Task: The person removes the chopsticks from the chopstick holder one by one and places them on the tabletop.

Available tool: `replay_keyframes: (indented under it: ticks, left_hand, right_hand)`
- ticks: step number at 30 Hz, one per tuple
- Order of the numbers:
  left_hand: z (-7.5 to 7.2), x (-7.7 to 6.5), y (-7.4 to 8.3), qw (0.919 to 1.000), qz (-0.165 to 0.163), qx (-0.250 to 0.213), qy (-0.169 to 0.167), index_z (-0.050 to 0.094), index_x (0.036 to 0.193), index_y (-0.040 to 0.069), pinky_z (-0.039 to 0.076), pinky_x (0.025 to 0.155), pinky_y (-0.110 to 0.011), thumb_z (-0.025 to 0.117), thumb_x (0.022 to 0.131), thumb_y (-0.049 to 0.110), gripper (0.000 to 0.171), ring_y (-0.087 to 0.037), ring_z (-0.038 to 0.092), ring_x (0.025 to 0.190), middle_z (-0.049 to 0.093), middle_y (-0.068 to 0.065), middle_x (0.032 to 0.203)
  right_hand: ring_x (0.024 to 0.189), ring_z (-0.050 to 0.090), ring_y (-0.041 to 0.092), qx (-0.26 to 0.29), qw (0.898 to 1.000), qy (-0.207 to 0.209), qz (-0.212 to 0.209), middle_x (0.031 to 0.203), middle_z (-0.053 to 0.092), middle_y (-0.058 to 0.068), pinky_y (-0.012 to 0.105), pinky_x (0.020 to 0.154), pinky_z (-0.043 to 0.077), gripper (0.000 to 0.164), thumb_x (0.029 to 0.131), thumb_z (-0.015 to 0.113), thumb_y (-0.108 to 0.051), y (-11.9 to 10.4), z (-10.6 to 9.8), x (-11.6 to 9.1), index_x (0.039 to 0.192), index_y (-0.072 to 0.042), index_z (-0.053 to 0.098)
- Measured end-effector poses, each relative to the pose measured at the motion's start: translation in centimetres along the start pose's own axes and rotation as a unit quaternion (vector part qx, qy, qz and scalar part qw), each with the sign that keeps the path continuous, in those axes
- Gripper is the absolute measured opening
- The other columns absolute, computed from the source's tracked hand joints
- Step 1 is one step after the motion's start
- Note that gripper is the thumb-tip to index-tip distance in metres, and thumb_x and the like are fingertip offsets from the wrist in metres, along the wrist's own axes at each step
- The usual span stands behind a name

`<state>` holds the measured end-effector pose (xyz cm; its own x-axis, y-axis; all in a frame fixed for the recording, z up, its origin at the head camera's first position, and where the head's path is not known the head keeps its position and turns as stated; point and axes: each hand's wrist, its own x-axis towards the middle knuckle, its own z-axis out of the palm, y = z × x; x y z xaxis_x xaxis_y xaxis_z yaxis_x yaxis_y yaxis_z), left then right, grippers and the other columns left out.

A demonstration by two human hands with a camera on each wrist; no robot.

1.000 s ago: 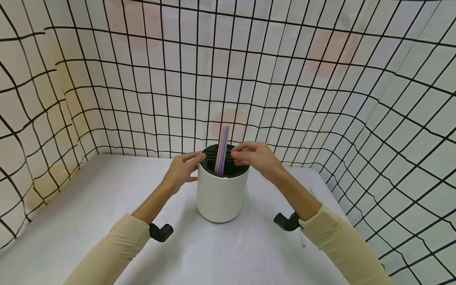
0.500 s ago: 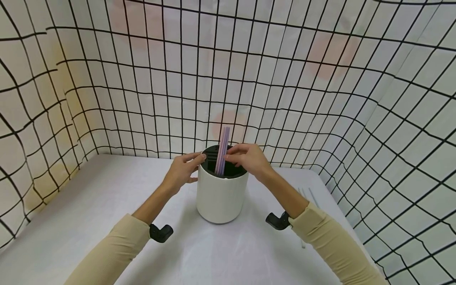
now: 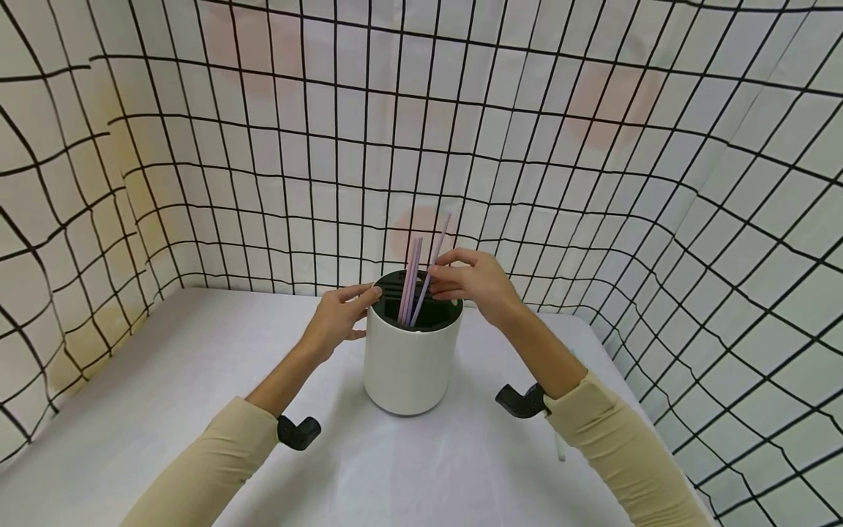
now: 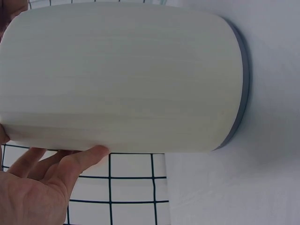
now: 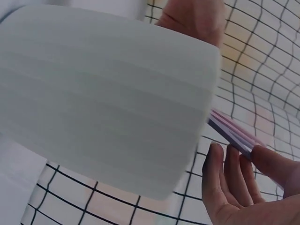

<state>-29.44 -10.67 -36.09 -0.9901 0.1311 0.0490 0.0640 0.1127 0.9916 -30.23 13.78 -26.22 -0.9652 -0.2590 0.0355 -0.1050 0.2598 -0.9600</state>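
— Nearest?
— Right sleeve (image 3: 619, 454), partly covering a pale stick (image 3: 560, 448) on the table (image 3: 408, 476).
— Beyond?
— White pot (image 3: 408, 373), gripped by left hand (image 3: 336, 316); purple straw (image 3: 442, 238) leaning inside, pinched by right hand (image 3: 479, 287), beside straw bunch (image 3: 410, 282).
— Farthest?
— Black grid (image 3: 337, 177).

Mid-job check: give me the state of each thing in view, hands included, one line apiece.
Container: upright on the table, open at the top.
Bundle of sticks: standing in the container, leaning slightly, tops above the rim.
Single stick: tilted apart from the bundle, lower end inside the container.
Pale stick: lying on the table, partly hidden by an arm.
Left hand: gripping the container.
Right hand: pinching the single stick.
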Motion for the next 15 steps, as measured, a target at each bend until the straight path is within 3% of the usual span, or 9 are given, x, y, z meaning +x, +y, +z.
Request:
replay_keyframes:
  ticks: [8,15]
  left_hand:
    - [0.1,-0.1,0.0,1.0,0.002,-0.002,-0.002,0.053,0.148,0.011,0.056,0.097,-0.053,0.063,0.099,0.048,0.062,-0.036,0.049,0.141,0.053,-0.011,0.151]
    - [0.1,0.0,0.0,1.0,-0.002,0.002,0.0,0.052,0.149,0.011,0.055,0.098,-0.053,0.063,0.099,0.047,0.062,-0.036,0.048,0.141,0.053,-0.012,0.152]
  right_hand:
    - [0.099,0.075,0.023,0.035,0.998,0.037,-0.043,0.111,0.073,0.014,0.034,0.091,0.062,0.035,0.099,0.068,-0.022,-2.3,-3.0,-0.8,0.125,0.0,0.059]
    - [0.096,0.075,0.022,0.096,0.991,0.061,-0.066,0.102,0.074,0.007,0.035,0.088,0.063,0.028,0.099,0.067,-0.015,-3.5,-6.4,-1.6,0.121,0.001,0.06]
